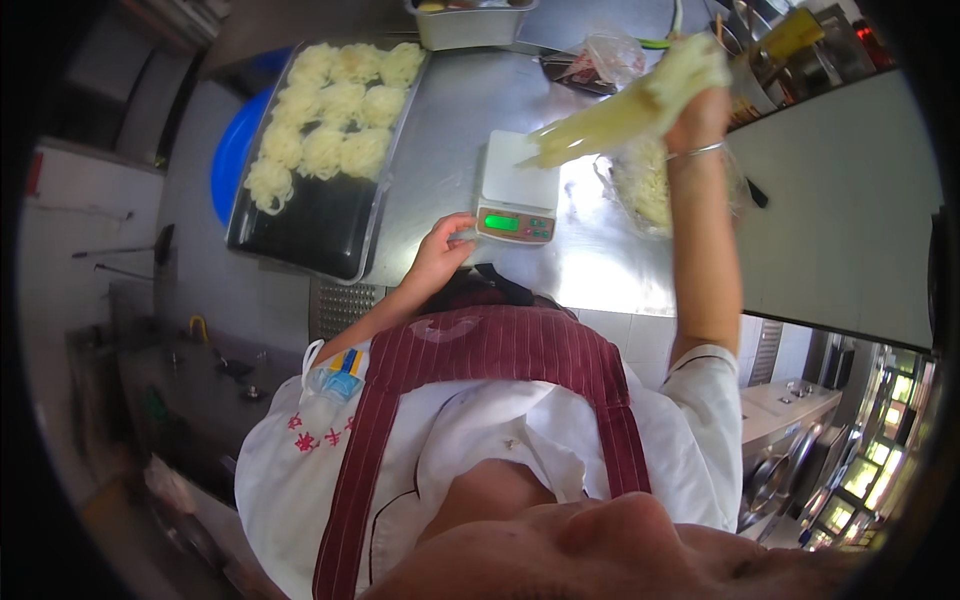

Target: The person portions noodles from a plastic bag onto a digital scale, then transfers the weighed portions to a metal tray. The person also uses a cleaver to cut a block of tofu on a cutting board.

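Note:
My right hand is raised at the right of the counter, closed around a long bunch of pale yellow noodles. The bunch is smeared by motion, and its loose end trails left toward the white pan of a small digital scale with a lit green display. Nothing rests on the pan. Beside the scale's lower left corner is my left hand, its fingers apart and holding nothing. Coiled noodle portions lie in rows in a dark rectangular tray to the left.
A clear plastic bag of noodles lies beneath my right forearm. Another plastic bag sits behind it. At the back stands a metal container; utensils and jars crowd the far right. A blue round basin shows beside the tray.

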